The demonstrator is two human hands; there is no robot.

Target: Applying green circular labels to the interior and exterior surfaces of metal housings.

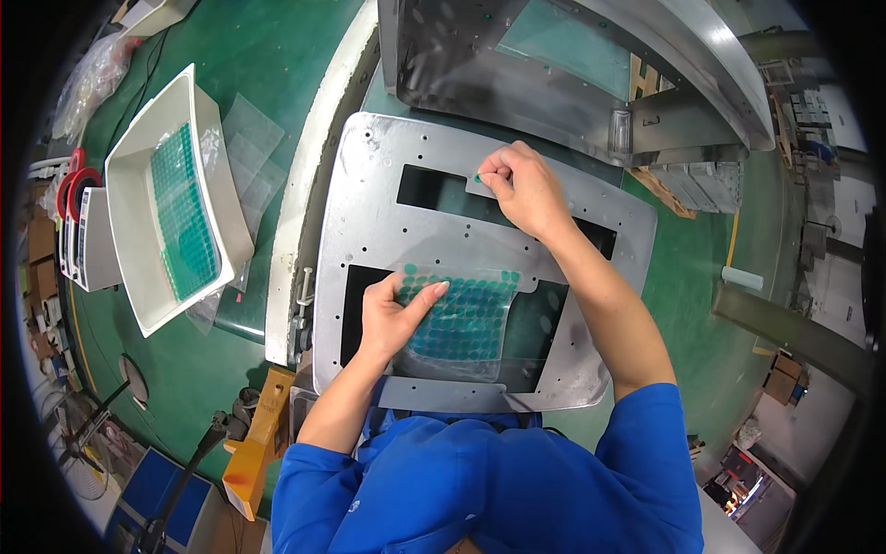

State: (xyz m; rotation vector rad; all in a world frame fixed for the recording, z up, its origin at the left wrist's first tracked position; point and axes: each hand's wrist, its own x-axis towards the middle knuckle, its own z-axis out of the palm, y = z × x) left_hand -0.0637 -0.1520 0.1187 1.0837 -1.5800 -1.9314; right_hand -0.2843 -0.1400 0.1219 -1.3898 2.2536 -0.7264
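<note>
While the left hand [392,316] pinches a sheet of green dots [461,323] by its left side, thumb on top, other fingers mostly hidden, the right hand [524,192] has thumb and forefinger pressed together on a small green dot [479,177]. Sheet is over the near half of the metal plate [443,242], between its left and right edges, above dark cutouts; cannot tell whether it touches. Right hand over the far half, beside a rectangular cutout toward the far edge; contact unclear. Well beyond the plate's left edge: white tub [138,258], green-dotted sheets [185,212] inside.
</note>
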